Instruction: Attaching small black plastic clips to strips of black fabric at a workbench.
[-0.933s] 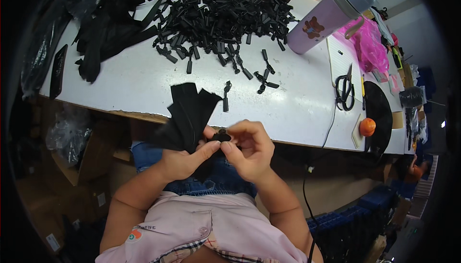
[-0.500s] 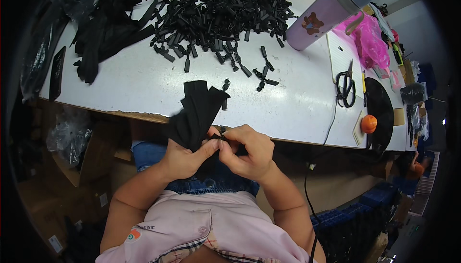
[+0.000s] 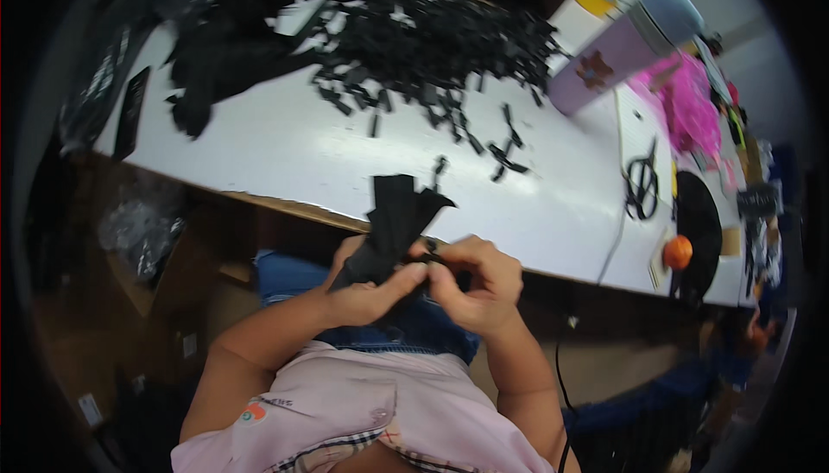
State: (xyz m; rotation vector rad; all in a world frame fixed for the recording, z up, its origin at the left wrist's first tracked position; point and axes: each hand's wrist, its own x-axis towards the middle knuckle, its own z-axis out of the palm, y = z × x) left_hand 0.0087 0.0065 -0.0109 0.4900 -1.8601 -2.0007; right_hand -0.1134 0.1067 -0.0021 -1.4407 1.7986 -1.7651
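My left hand (image 3: 367,300) is closed around a bundle of black fabric strips (image 3: 393,214) that fans out upward past the table's near edge. My right hand (image 3: 485,281) pinches against the left fingertips, over my lap. Between the two hands is a small dark piece (image 3: 427,257), mostly covered by the fingers; I cannot tell whether it is a strip end or a zipper pull. Beyond the bundle, a single small black piece like a zipper pull (image 3: 440,171) lies on the white table (image 3: 328,153). Motion blurs the picture.
A large heap of similar black pieces (image 3: 432,50) covers the table's back. More black strips (image 3: 220,76) and a dark phone-like slab (image 3: 131,112) lie left. Rightward stand a lilac bottle (image 3: 596,67), scissors (image 3: 641,186), an orange fruit (image 3: 678,253) and a pink bag (image 3: 695,114).
The whole view has shifted, so the table and its things appear further right and lower. My hands stay together at the fingertips, with the strips still in the left one.
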